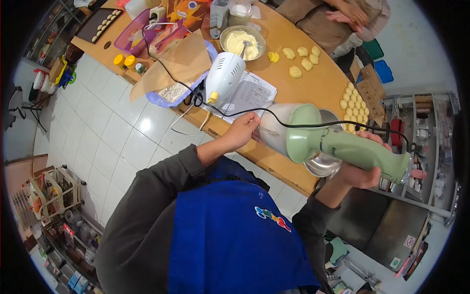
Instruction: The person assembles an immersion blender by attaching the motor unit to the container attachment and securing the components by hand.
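Note:
A green hand blender with a wide green lid and a cloudy see-through cup lies tilted sideways in the air in front of me. My right hand is wrapped around its handle, thumb below and fingertips showing over the far side. At the other end, my left hand has its fingers closed against the cup's side. What coats the cup inside I cannot make out. Behind and below the blender a steel bowl is partly hidden. The blender's black cord runs across the view.
A white hand mixer stands by an open notebook. Beyond sits a bowl of pale mixture. Dough pieces and small dough balls lie on the table. Another person's hands show at the far side.

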Demonstrator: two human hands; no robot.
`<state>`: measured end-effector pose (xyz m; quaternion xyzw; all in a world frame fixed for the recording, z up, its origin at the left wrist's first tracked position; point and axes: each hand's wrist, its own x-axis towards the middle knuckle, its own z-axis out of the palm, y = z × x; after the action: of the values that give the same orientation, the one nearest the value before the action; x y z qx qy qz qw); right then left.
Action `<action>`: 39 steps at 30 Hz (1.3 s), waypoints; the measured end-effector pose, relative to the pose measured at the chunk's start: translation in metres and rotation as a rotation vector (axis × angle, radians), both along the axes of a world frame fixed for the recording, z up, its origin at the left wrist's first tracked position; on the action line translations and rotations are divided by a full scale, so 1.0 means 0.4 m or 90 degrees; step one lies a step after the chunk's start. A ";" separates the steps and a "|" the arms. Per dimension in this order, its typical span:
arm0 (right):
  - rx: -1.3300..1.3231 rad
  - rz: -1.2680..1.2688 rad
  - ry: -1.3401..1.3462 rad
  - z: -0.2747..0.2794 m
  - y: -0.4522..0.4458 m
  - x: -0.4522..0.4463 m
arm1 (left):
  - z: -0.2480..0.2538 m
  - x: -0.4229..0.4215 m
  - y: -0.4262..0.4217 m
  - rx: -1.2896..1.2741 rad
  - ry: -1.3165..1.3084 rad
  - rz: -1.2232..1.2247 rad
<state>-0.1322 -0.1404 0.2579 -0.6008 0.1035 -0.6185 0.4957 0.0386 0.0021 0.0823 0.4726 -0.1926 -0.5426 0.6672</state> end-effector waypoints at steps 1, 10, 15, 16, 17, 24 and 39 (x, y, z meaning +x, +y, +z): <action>0.028 0.018 -0.039 0.002 -0.012 -0.012 | 0.009 -0.003 0.012 0.002 0.000 -0.007; 0.042 0.221 -0.101 -0.017 -0.047 -0.076 | 0.049 -0.017 0.093 -0.020 -0.031 -0.056; 0.057 0.223 -0.084 -0.027 -0.041 -0.074 | 0.071 0.003 0.145 -0.015 0.000 -0.103; 0.066 0.236 -0.092 -0.029 -0.040 -0.073 | 0.070 0.003 0.153 -0.019 -0.001 -0.103; 0.075 0.248 -0.099 -0.032 -0.039 -0.072 | 0.070 0.003 0.161 -0.027 0.001 -0.103; 0.080 0.269 -0.067 -0.044 -0.033 -0.064 | 0.074 0.003 0.196 -0.029 -0.011 -0.104; 0.038 0.320 -0.083 -0.053 -0.025 -0.071 | 0.067 -0.018 0.214 -0.032 0.026 -0.072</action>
<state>-0.1604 -0.1503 0.2367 -0.5517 -0.0630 -0.5096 0.6572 0.0315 0.0878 0.1091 0.4334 -0.2189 -0.5837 0.6508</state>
